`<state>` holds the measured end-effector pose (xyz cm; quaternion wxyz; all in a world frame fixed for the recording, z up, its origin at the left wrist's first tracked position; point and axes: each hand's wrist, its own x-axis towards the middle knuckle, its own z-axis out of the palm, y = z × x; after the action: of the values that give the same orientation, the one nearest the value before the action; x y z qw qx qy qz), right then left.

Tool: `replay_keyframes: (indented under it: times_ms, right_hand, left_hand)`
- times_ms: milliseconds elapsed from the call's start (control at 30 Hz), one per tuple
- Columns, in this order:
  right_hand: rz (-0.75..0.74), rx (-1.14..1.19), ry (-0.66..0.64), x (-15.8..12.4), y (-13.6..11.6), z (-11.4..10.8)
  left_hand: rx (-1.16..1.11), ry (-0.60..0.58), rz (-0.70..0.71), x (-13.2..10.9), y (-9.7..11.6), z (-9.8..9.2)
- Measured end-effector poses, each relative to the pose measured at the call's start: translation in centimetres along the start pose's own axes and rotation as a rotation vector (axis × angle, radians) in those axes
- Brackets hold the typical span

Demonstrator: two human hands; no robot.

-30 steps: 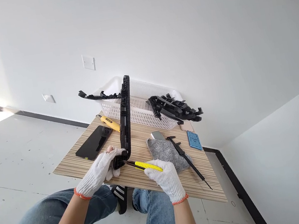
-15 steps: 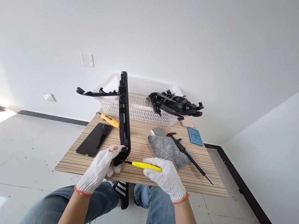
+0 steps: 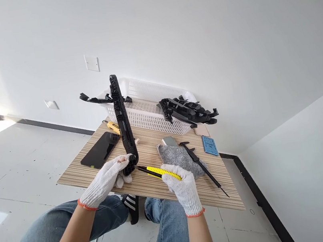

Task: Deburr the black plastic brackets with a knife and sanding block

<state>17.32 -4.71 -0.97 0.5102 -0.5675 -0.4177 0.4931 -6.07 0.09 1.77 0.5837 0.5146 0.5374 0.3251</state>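
My left hand [image 3: 109, 175], in a white knit glove, is closed around the lower end of a long black plastic trim piece [image 3: 125, 128]. The piece stands up from the hand, its top leaning slightly left. In my gloved right hand [image 3: 181, 184] is a slim yellow-and-black utility knife [image 3: 157, 171]. The knife points left, its dark tip close beside the trim piece's lower end; whether they touch I cannot tell. Just beyond the right hand lies a grey cloth [image 3: 176, 157], with a black caliper [image 3: 197, 160] across it.
A white perforated basket [image 3: 145, 117] stands at the table's back, with several black plastic parts [image 3: 188, 111] piled at its right and another black part [image 3: 94, 100] over its left end. A phone [image 3: 100, 149], a yellow-handled tool [image 3: 113, 127] and a blue card [image 3: 210, 145] lie on the striped table [image 3: 77, 168].
The trim piece's top has swung left and its face has turned. My right hand has moved slightly right with the knife, whose black side now shows.
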Motion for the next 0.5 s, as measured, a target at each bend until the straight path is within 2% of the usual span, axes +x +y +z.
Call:
replay_keyframes:
  times_ms: [133, 233, 367, 500]
  right_hand:
    - [-0.020, -0.019, -0.096, 0.0, 0.1, -0.3]
    - [-0.033, 0.009, -0.244, -0.1, 0.2, -0.7]
    - [0.035, -0.011, -0.425, -0.2, -0.1, -1.0]
    - [-0.023, -0.129, -0.478, -0.1, -0.5, -1.2]
  left_hand:
    - [-0.040, -0.007, -0.002, 0.0, 0.0, 0.1]
    - [-0.051, -0.035, 0.010, 0.1, -0.1, 0.0]
    - [-0.066, -0.069, -0.016, 0.4, -0.3, -0.2]
    - [-0.068, -0.079, -0.020, 0.6, -0.6, -0.3]
